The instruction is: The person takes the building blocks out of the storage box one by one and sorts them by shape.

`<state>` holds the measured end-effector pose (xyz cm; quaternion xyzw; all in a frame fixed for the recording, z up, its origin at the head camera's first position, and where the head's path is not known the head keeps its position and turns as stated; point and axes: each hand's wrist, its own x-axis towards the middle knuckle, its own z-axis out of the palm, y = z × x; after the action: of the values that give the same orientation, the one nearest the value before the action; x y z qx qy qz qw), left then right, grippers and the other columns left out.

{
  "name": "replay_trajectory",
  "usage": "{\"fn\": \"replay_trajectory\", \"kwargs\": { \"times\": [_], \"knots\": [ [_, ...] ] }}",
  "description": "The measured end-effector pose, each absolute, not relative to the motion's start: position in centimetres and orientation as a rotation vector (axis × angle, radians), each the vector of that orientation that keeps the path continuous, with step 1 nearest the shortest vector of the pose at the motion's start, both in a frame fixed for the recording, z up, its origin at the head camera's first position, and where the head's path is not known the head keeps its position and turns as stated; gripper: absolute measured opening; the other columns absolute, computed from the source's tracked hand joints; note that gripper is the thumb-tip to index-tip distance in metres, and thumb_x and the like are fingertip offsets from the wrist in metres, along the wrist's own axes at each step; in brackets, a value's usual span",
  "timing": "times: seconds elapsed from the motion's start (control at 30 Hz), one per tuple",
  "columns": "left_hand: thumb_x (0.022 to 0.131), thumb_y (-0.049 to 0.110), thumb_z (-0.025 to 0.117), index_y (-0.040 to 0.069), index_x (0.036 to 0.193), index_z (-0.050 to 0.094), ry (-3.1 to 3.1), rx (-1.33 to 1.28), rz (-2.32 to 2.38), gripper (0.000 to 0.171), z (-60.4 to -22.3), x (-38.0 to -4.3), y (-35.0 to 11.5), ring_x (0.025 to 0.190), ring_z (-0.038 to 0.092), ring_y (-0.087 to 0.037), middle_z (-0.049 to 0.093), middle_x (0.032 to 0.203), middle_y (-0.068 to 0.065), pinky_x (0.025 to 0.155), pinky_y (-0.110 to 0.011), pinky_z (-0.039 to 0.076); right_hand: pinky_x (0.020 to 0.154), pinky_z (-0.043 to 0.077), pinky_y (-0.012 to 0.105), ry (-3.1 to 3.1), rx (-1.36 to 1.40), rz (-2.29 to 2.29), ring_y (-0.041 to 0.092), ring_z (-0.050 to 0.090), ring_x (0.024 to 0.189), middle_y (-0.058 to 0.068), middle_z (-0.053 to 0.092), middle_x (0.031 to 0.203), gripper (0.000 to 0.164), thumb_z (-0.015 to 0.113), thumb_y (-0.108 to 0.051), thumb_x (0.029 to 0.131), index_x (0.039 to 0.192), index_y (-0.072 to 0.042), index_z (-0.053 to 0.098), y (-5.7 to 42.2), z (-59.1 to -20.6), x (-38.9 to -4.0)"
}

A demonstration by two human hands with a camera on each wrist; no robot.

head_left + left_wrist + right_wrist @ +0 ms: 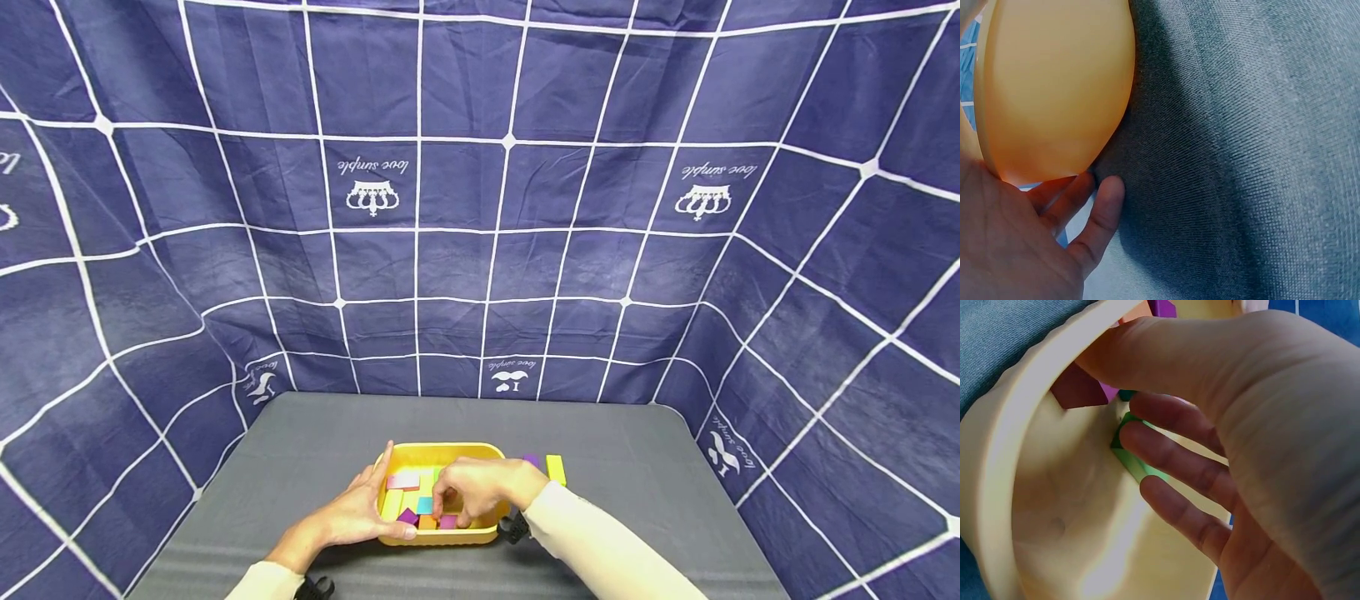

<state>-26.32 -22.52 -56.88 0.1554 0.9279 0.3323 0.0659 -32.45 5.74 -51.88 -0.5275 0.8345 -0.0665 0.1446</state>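
Observation:
My left hand point(354, 510) rests at the left end of a yellow plastic basket point(442, 540), its thumb over the near rim and its fingers extended along the end wall. In the left wrist view, those fingers lie loosely spread beside the basket. My right hand point(480, 483) reaches inside, thumb and index finger either side of a pinkish-purple block point(447, 522) near the front wall. It seems to pinch that block, though the fingertips are partly hidden. Beside it sit an orange block point(427, 522), a blue block point(425, 505) and a dark purple block point(408, 517). A green block point(1138, 464) lies beneath the other fingers.
A pink block point(403, 480) and yellow blocks point(392, 503) lie in the basket's left part. Outside, right of the basket, are a yellow block point(555, 469) and a purple block point(532, 459) on the grey cloth surface point(630, 500). A blue checked curtain point(465, 267) surrounds the table.

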Motion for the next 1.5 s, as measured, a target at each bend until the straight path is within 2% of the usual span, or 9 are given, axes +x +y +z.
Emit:
{"fn": "replay_trajectory", "kwargs": {
  "times": [0.13, 0.2, 0.43, 0.6, 0.77, 1.03, 1.33, 1.5],
  "knots": [
    [0.078, 0.055, 0.107, 0.003, 0.187, 0.005, 2.801, 0.474, 1.008, 0.158, -56.7, -26.3, -22.4, 0.161, 0.048, -0.059, 0.042, 0.177, -0.041, 0.128, -0.079, 0.044, 0.09, 0.051, 0.003, 2.398, -1.503, -0.206, -0.01, 0.067, 0.093, -0.019, 0.08, 0.105, 0.033, 0.101, -0.005, 0.087, 0.109, -0.024, 0.087, 5.6, -52.1, -32.5],
    [0.078, 0.055, 0.107, 0.003, 0.187, 0.005, 2.792, 0.47, 1.017, 0.158, -56.6, -26.2, -22.4, 0.163, 0.046, -0.06, 0.038, 0.181, -0.039, 0.129, -0.08, 0.043, 0.086, 0.052, 0.003, 2.382, -1.481, -0.233, -0.01, 0.066, 0.088, -0.018, 0.079, 0.1, 0.032, 0.1, -0.002, 0.087, 0.109, -0.022, 0.086, 5.6, -52.1, -32.5],
    [0.08, 0.052, 0.106, 0.003, 0.187, 0.003, 2.761, 0.462, 1.03, 0.156, -56.5, -26.2, -22.3, 0.171, 0.027, -0.07, 0.025, 0.191, -0.03, 0.132, -0.086, 0.033, 0.081, 0.054, 0.005, 2.373, -1.424, -0.303, -0.009, 0.066, 0.083, -0.016, 0.079, 0.096, 0.033, 0.097, 0.001, 0.089, 0.111, -0.02, 0.085, 5.6, -52.2, -32.4],
    [0.08, 0.052, 0.106, 0.004, 0.187, 0.003, 2.767, 0.46, 1.029, 0.157, -56.5, -26.2, -22.3, 0.17, 0.028, -0.07, 0.026, 0.191, -0.032, 0.131, -0.087, 0.033, 0.083, 0.054, 0.005, 2.38, -1.438, -0.341, -0.009, 0.067, 0.087, -0.015, 0.08, 0.099, 0.036, 0.094, 0.002, 0.09, 0.118, -0.02, 0.085, 5.9, -52.4, -32.6],
    [0.079, 0.054, 0.107, 0.004, 0.187, 0.005, 2.772, 0.446, 1.027, 0.157, -56.6, -26.1, -22.3, 0.17, 0.029, -0.07, 0.029, 0.189, -0.033, 0.13, -0.087, 0.034, 0.091, 0.055, 0.005, 2.423, -1.479, -0.384, -0.01, 0.071, 0.097, -0.014, 0.085, 0.11, 0.041, 0.091, -0.001, 0.091, 0.128, -0.02, 0.086, 6.5, -52.0, -32.6],
    [0.08, 0.053, 0.107, 0.005, 0.187, 0.002, 2.783, 0.457, 1.003, 0.157, -56.6, -26.2, -22.2, 0.168, 0.036, -0.066, 0.033, 0.184, -0.041, 0.131, -0.083, 0.038, 0.1, 0.056, 0.009, 2.515, -1.501, -0.438, -0.007, 0.073, 0.106, -0.012, 0.084, 0.118, 0.038, 0.089, -0.009, 0.095, 0.132, -0.018, 0.085, 7.4, -51.3, -32.8],
    [0.081, 0.049, 0.107, 0.005, 0.187, 0.002, 2.767, 0.443, 1.035, 0.156, -56.7, -26.3, -22.2, 0.169, 0.026, -0.074, 0.03, 0.185, -0.041, 0.132, -0.087, 0.031, 0.099, 0.062, 0.015, 2.516, -1.568, -0.535, -0.003, 0.075, 0.11, -0.005, 0.082, 0.123, 0.042, 0.084, -0.007, 0.097, 0.137, -0.016, 0.085, 8.8, -51.2, -33.0],
    [0.081, 0.05, 0.107, 0.005, 0.187, 0.002, 2.764, 0.429, 1.033, 0.156, -56.6, -26.2, -22.2, 0.169, 0.023, -0.076, 0.03, 0.185, -0.041, 0.132, -0.088, 0.029, 0.095, 0.065, 0.017, 2.511, -1.54, -0.625, -0.005, 0.072, 0.109, -0.003, 0.08, 0.121, 0.04, 0.083, -0.005, 0.096, 0.134, -0.015, 0.088, 9.7, -51.0, -32.9]
  ]
}}
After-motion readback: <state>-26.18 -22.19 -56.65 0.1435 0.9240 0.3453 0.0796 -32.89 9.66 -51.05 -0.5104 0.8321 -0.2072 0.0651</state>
